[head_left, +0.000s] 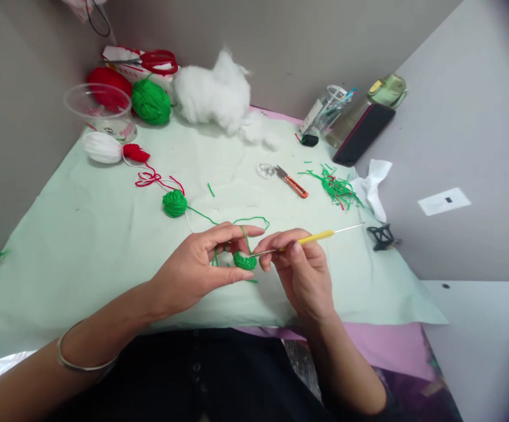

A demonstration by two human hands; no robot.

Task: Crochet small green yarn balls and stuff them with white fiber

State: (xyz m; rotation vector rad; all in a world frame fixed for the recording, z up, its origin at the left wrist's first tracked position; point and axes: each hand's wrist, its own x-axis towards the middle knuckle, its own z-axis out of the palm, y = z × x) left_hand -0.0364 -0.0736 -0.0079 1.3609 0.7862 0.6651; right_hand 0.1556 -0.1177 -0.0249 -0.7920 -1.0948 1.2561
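Note:
My left hand (202, 258) pinches a small green crochet piece (245, 261) between thumb and fingers, and a strand of green yarn runs over its index finger. In my right hand (301, 266) is a crochet hook (320, 237) with a yellow handle, held like a pencil. The hook's metal tip reaches the top edge of the crochet piece; whether it is inside a stitch I cannot tell. From a small green yarn ball (175, 203), left of my hands, the working yarn trails across the cloth to the left hand.
Thread snips (292, 181) lie beyond my right hand, near green yarn scraps (338, 189). White stuffing (213, 91), a large green yarn ball (151, 101), red scissors (158, 61) and a clear tub (98, 111) stand at the back. A phone (364, 135) leans against a bottle on the right.

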